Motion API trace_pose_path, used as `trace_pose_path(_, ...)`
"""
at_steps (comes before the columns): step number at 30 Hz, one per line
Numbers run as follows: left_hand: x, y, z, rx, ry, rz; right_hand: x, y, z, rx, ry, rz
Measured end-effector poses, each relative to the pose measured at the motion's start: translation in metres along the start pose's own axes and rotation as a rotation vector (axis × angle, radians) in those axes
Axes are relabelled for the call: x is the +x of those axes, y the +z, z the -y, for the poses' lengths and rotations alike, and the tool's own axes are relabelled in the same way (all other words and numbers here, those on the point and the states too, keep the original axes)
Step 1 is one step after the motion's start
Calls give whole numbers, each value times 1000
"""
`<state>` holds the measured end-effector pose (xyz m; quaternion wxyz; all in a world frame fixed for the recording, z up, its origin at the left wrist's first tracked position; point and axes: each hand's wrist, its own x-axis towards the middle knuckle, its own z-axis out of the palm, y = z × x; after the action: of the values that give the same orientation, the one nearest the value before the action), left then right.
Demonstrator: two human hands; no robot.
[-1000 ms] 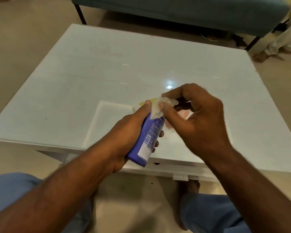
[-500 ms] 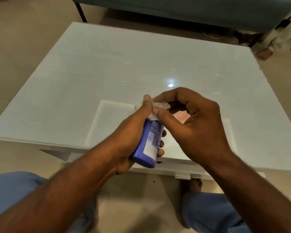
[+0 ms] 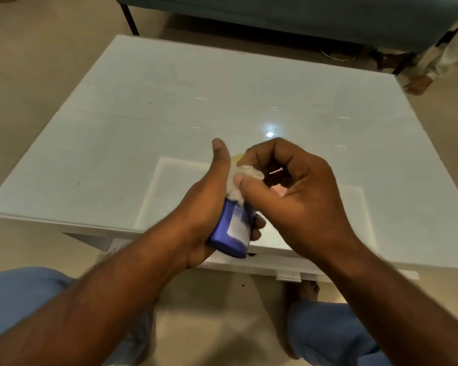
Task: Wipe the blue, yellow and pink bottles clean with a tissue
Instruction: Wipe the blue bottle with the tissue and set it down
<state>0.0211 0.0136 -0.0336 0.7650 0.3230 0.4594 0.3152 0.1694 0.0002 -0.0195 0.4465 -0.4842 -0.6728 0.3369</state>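
Holding the blue bottle (image 3: pixel 232 233) in my left hand (image 3: pixel 204 207) over the bench's (image 3: pixel 117 154) near edge, right hand (image 3: pixel 296 202) pinching the tissue (image 3: pixel 242 178) on its top. Loads of bare bench beyond, sofa (image 3: pixel 288 19) past the far edge.

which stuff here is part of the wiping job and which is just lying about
In the job:
- blue plastic bottle, gripped by the left hand
- crumpled white tissue, pinched by the right hand

Just about:
- white glossy table
- teal sofa
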Motion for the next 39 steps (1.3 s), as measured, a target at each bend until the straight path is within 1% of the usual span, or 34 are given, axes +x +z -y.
trace_pose_path(2,1,-3,-3,-59,-21,-49,-3,2,2,-10,-109,107)
trace_pose_path(4,2,-7,-5,-35,-6,-117,-1,1,0,-62,-169,160)
trace_pose_path(5,2,-8,-5,-4,11,-129,2,-3,-2,-82,-141,139)
trace_pose_path(6,1,-8,-5,28,24,-109,5,-8,-5,-100,-93,92)
trace_pose_path(8,-1,-6,-6,67,19,-3,12,-21,-11,-179,-13,-16)
trace_pose_path(9,-1,-5,-5,72,16,32,14,-26,-13,-213,3,-45)
trace_pose_path(10,-2,-4,-5,70,21,30,14,-29,-14,-214,10,-49)
trace_pose_path(11,-2,-2,-6,57,35,-9,13,-28,-13,-177,11,-23)
trace_pose_path(12,-2,-1,-6,44,61,-84,9,-26,-10,-133,-9,30)
trace_pose_path(14,-1,-2,-8,34,118,-267,0,-16,-5,-92,-119,170)
trace_pose_path(16,0,-5,-11,31,145,-353,-6,-7,-3,-104,-210,285)
trace_pose_path(17,0,-6,-11,51,149,-366,-5,-6,-3,-142,-212,296)
trace_pose_path(18,-1,-7,-11,76,141,-358,-2,-7,-5,-185,-188,265)
trace_pose_path(19,-3,-8,-11,85,121,-316,1,-9,-7,-218,-148,199)
trace_pose_path(22,-9,-4,-10,14,46,-77,11,-23,-13,-295,-57,-26)
trace_pose_path(23,-10,-2,-9,15,42,-45,13,-25,-13,-313,-44,-66)
trace_pose_path(24,-10,-1,-9,20,51,-50,12,-26,-13,-307,-48,-78)
trace_pose_path(25,-9,0,-9,18,66,-88,11,-26,-12,-268,-68,-58)
trace_pose_path(28,-3,-2,-9,34,97,-303,1,-17,-4,-139,-157,137)
trace_pose_path(30,-1,-6,-9,46,104,-357,-4,-9,-3,-157,-234,232)
trace_pose_path(31,-1,-7,-8,52,103,-361,-4,-7,-3,-175,-242,230)
trace_pose_path(32,-1,-8,-7,47,96,-348,-2,-7,-5,-189,-220,193)
trace_pose_path(35,-3,-5,-5,-13,65,-213,6,-16,-11,-205,-97,-3)
trace_pose_path(37,-4,-1,-4,-25,74,-135,10,-22,-13,-204,-45,-83)
trace_pose_path(38,-4,0,-3,-20,85,-144,10,-24,-13,-187,-32,-88)
trace_pose_path(39,-4,1,-3,-15,100,-186,9,-25,-13,-160,-33,-66)
